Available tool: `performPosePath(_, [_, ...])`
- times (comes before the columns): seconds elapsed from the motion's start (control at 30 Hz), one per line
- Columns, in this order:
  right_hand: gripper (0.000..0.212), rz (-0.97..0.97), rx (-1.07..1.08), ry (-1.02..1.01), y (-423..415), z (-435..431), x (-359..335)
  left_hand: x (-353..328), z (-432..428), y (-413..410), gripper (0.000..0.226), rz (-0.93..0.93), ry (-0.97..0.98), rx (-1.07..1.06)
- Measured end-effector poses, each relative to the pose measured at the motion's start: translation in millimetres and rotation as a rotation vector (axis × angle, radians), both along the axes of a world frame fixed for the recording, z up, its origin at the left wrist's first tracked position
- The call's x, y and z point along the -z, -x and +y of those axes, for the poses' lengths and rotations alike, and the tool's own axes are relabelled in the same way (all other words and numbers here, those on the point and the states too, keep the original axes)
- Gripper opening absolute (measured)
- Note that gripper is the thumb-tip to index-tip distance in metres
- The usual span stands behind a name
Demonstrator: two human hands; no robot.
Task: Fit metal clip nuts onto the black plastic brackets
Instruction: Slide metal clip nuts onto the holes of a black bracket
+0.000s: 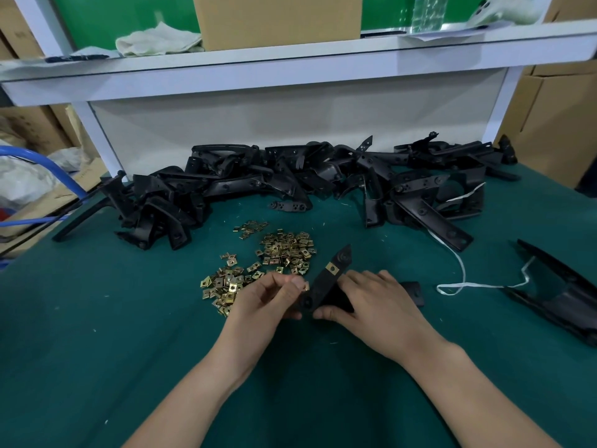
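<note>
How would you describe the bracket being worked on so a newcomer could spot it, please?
On the green mat, a pile of black brackets lies at the back, loose clip nuts scattered before it. Nearer still, the right hand grips one bracket while the left hand pinches a nut at its edge. It alone is held, with a fitted nut on its strip.

Soft, even light fell from above, leaving the table (97, 350) fairly dim and its near corners darker. The shelf (290, 69) shaded the white panel (290, 124) below it. The pile of brackets (290, 179) sank into near-featureless black, while the nuts (284, 253) caught small bright glints. Fingertips of the left grip (265, 302) were smeared by motion blur. Glare showed on the bottle (426, 11). The wide lens bowed the shelf and stretched the edges.
</note>
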State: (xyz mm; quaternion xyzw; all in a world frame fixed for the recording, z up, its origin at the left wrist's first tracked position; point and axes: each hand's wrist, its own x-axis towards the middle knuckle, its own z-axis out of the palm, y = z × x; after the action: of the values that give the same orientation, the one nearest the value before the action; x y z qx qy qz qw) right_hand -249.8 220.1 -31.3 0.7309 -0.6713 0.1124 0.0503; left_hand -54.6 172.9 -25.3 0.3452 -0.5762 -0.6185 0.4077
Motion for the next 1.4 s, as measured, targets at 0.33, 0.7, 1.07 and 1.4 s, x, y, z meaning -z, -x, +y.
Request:
performPosePath(0.33, [0.078, 0.025, 0.002, -0.036, -1.9, 1.3, -3.5, -1.6, 1.8, -0.2, 0.021, -0.059, 0.029, -0.005])
performPosePath(0.7, [0.075, 0.094, 0.009, -0.089, -5.1, 1.4, -5.1, -9.9, 4.2, -2.3, 0.014, -0.189, 0.180, -0.066])
performPosePath(1.07, [0.075, 0.099, 0.001, -0.108, -4.6, 0.2, -5.0, -19.2, -0.3, -8.3, 0.014, -0.336, 0.299, -0.015])
performPosePath(1.4, [0.074, 0.083, -0.002, -0.091, -5.3, 1.6, -6.9, -25.1, -3.7, -11.0, 0.010, -0.417, 0.332, 0.004])
